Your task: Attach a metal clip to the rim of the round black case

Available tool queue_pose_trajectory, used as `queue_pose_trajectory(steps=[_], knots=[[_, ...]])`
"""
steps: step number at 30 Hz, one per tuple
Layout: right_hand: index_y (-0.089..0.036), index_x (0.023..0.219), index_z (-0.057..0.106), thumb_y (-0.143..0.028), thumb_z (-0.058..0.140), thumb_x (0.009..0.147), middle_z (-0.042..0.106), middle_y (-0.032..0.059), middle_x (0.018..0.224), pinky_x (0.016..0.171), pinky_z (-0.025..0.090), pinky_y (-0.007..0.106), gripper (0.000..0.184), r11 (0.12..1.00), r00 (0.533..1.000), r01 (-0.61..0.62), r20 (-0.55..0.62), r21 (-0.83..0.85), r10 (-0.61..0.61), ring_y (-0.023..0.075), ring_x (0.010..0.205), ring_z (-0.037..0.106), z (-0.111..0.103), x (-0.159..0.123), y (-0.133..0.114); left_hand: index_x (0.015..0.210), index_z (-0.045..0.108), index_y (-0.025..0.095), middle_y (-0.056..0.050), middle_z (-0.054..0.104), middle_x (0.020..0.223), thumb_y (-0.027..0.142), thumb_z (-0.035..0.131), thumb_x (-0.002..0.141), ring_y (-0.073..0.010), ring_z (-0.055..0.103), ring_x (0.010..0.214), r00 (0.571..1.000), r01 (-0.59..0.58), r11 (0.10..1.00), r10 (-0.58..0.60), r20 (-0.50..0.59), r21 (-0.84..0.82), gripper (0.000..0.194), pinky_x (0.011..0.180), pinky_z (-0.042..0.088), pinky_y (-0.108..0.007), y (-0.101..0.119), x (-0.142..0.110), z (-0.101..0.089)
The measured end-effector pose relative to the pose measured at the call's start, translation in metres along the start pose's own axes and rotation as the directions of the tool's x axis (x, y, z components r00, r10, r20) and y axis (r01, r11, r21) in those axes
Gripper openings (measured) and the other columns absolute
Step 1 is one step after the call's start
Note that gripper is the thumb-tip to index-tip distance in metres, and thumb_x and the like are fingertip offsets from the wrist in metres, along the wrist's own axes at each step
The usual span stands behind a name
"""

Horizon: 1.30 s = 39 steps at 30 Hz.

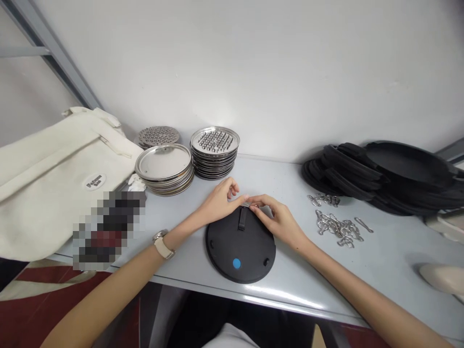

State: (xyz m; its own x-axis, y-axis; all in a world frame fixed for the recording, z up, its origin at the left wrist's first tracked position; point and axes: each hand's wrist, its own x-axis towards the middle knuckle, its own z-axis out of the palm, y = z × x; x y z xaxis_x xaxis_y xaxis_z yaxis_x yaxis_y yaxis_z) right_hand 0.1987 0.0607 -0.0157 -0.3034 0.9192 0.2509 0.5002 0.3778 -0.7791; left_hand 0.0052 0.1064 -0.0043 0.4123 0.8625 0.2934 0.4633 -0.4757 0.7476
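A round black lid (240,248) with a blue dot and a short black strap lies flat on the grey table (203,270) before me. My left hand (219,199) and my right hand (277,217) meet at the lid's far edge, above the strap. Both pinch a small metal clip (247,204) between thumb and fingertips. A watch with a pale band sits on my left wrist.
Stacks of steel discs (165,168), some perforated (215,151), stand at the back left beside a white cloth bag (54,179). Loose metal clips (337,226) lie to the right. A pile of black lids (384,176) fills the far right. A pale object (444,278) rests by the right edge.
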Motion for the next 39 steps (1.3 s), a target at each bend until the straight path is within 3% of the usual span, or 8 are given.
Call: queue_pose_trajectory(steps=[2, 4, 8, 12, 20, 23, 28, 39], knots=[[-0.024, 0.104, 0.063, -0.024, 0.048, 0.091, 0.064, 0.0037, 0.102, 0.085, 0.046, 0.031, 0.020, 1.000, 1.000, 0.024, 0.007, -0.009, -0.024, 0.0176, 0.094, 0.059, 0.000, 0.000, 0.000, 0.085, 0.051, 0.017, -0.001, 0.056, 0.079, 0.043, 0.056, 0.082, -0.0155, 0.052, 0.073, 0.996, -0.084, 0.969, 0.088, -0.006, 0.234, 0.027, 0.068, 0.040, -0.028, 0.011, -0.006, -0.005], [-0.025, 0.104, 0.064, -0.022, 0.047, 0.091, 0.064, 0.0034, 0.100, 0.086, 0.046, 0.031, 0.022, 0.999, 0.999, 0.033, 0.020, -0.013, -0.032, 0.0174, 0.094, 0.060, 0.000, 0.001, -0.001, 0.077, 0.052, 0.018, -0.001, 0.056, 0.072, 0.045, 0.055, 0.082, -0.0180, 0.054, 0.071, 0.970, -0.232, 0.882, 0.179, 0.164, 0.410, 0.028, 0.067, 0.039, -0.030, 0.021, -0.013, -0.010], [-0.025, 0.106, 0.066, -0.020, 0.047, 0.091, 0.064, 0.0039, 0.098, 0.087, 0.046, 0.032, 0.025, 0.999, 0.999, 0.039, 0.026, -0.017, -0.039, 0.0177, 0.094, 0.060, -0.002, 0.001, -0.003, 0.088, 0.058, 0.017, -0.004, 0.063, 0.078, 0.045, 0.054, 0.083, -0.0200, 0.058, 0.069, 0.911, -0.363, 0.789, 0.187, 0.369, 0.495, 0.029, 0.059, 0.035, -0.029, 0.030, -0.019, -0.014], [-0.025, 0.107, 0.066, -0.021, 0.046, 0.091, 0.064, 0.0046, 0.097, 0.085, 0.047, 0.033, 0.026, 0.999, 0.999, 0.032, 0.035, -0.029, -0.031, 0.0186, 0.093, 0.060, -0.002, 0.002, -0.004, 0.086, 0.058, 0.017, -0.004, 0.063, 0.078, 0.045, 0.054, 0.082, -0.0204, 0.058, 0.069, 0.905, -0.362, 0.801, 0.179, 0.387, 0.477, 0.028, 0.056, 0.031, -0.029, 0.028, -0.017, -0.011], [-0.023, 0.108, 0.067, -0.024, 0.044, 0.092, 0.063, 0.0053, 0.091, 0.080, 0.046, 0.032, 0.028, 0.998, 0.995, 0.043, 0.089, -0.034, -0.040, 0.0181, 0.085, 0.059, -0.006, 0.003, -0.007, 0.068, 0.046, 0.019, 0.001, 0.057, 0.065, 0.037, 0.057, 0.078, -0.0141, 0.046, 0.055, 0.942, -0.167, 0.929, 0.051, 0.332, 0.331, 0.023, 0.053, 0.025, -0.028, 0.028, -0.018, -0.007], [-0.023, 0.107, 0.068, -0.023, 0.044, 0.092, 0.063, 0.0038, 0.087, 0.077, 0.046, 0.030, 0.028, 0.999, 0.985, 0.046, 0.167, -0.012, -0.044, 0.0159, 0.079, 0.057, -0.009, 0.003, -0.010, 0.067, 0.043, 0.019, 0.002, 0.054, 0.064, 0.033, 0.057, 0.075, -0.0136, 0.045, 0.056, 0.912, -0.233, 0.932, 0.110, 0.395, 0.279, 0.022, 0.055, 0.027, -0.027, 0.026, -0.017, -0.012], [-0.021, 0.111, 0.063, -0.024, 0.049, 0.089, 0.063, 0.0013, 0.082, 0.074, 0.046, 0.028, 0.026, 0.996, 0.965, -0.013, 0.263, 0.091, -0.011, 0.0141, 0.075, 0.056, -0.008, -0.001, -0.014, 0.066, 0.039, 0.018, 0.003, 0.049, 0.065, 0.021, 0.057, 0.069, -0.0129, 0.044, 0.062, 0.797, -0.380, 0.918, 0.264, 0.543, 0.113, 0.018, 0.062, 0.032, -0.025, 0.021, -0.009, -0.026], [-0.021, 0.111, 0.054, -0.034, 0.052, 0.089, 0.057, -0.0011, 0.077, 0.068, 0.045, 0.026, 0.025, 0.963, 0.933, -0.105, 0.359, 0.246, 0.010, 0.0121, 0.070, 0.053, -0.004, -0.005, -0.015, 0.066, 0.042, 0.018, 0.003, 0.049, 0.068, 0.019, 0.059, 0.065, -0.0126, 0.045, 0.066, 0.758, -0.329, 0.944, 0.276, 0.591, -0.018, 0.018, 0.062, 0.034, -0.024, 0.015, -0.005, -0.037]])
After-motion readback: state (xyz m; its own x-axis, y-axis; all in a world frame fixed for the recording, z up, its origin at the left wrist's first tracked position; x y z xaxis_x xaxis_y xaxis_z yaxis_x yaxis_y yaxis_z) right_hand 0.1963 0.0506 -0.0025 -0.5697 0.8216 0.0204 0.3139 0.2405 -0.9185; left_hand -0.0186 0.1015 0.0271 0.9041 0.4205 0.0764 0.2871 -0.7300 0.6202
